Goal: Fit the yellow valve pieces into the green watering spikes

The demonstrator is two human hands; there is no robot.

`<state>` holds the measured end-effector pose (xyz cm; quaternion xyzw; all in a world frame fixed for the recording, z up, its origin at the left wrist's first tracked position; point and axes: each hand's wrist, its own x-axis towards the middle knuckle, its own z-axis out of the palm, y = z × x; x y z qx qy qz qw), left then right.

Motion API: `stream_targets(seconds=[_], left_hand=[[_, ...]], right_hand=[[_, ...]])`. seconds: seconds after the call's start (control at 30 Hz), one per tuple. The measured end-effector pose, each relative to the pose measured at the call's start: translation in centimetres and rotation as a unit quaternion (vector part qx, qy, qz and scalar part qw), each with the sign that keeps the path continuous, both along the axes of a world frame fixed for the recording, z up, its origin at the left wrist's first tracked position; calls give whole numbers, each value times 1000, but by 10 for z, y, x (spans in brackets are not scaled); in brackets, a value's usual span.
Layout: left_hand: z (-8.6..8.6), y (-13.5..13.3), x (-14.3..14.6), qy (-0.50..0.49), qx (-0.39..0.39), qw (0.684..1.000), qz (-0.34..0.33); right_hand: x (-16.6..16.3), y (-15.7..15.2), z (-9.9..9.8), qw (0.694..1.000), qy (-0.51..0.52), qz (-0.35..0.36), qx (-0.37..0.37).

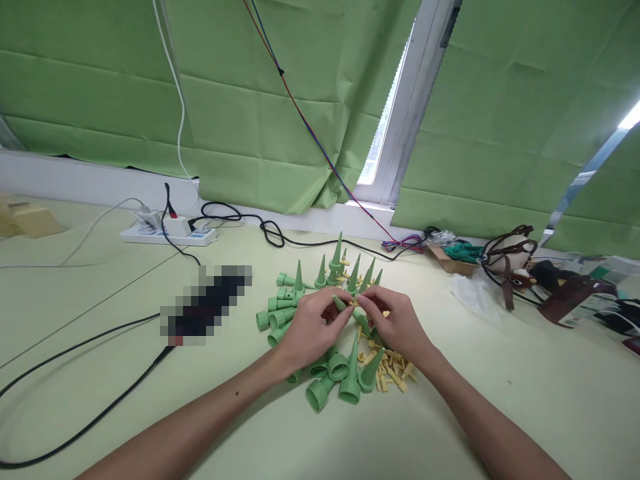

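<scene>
Both hands meet over a spread of green plastic watering spikes. My left hand [316,328] is closed around one green spike [339,304], its pointed tip showing between the fingers. My right hand [400,325] pinches a small yellow valve piece [353,303] against that spike; how far it is inserted is hidden by the fingers. Hollow threaded ends show on the loose green spikes [351,383] in front, while several upright spikes [336,261] stand behind the hands. Loose yellow valve pieces [395,371] lie in a pile beneath my right wrist.
A white power strip [200,237] with plugs stands at the back left, and a black cable [300,242] runs along the wall. A blurred dark object [207,307] lies left of the spikes. A bag [510,257] and a cardboard box [453,261] sit at the right.
</scene>
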<state>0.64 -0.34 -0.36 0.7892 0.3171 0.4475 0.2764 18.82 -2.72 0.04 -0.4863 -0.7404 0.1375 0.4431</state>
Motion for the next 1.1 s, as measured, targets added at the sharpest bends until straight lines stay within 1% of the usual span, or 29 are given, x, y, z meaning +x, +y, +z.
stream_targets(seconds=[0.33, 0.67, 0.77, 0.9, 1.1], left_hand=[[-1, -1, 0, -2, 8, 1000, -18], [0, -2, -1, 21, 29, 998, -49], [-1, -2, -1, 15, 23, 999, -39], [-2, 0, 0, 8, 8, 1000, -7], [1, 1, -1, -2, 10, 999, 31]], right_hand=[[-1, 0, 1, 1000, -15, -10, 10], [2, 5, -5, 998, -49, -18, 25], [2, 5, -5, 998, -57, -20, 29], [1, 3, 0, 997, -63, -21, 38], [2, -1, 2, 999, -15, 24, 28]])
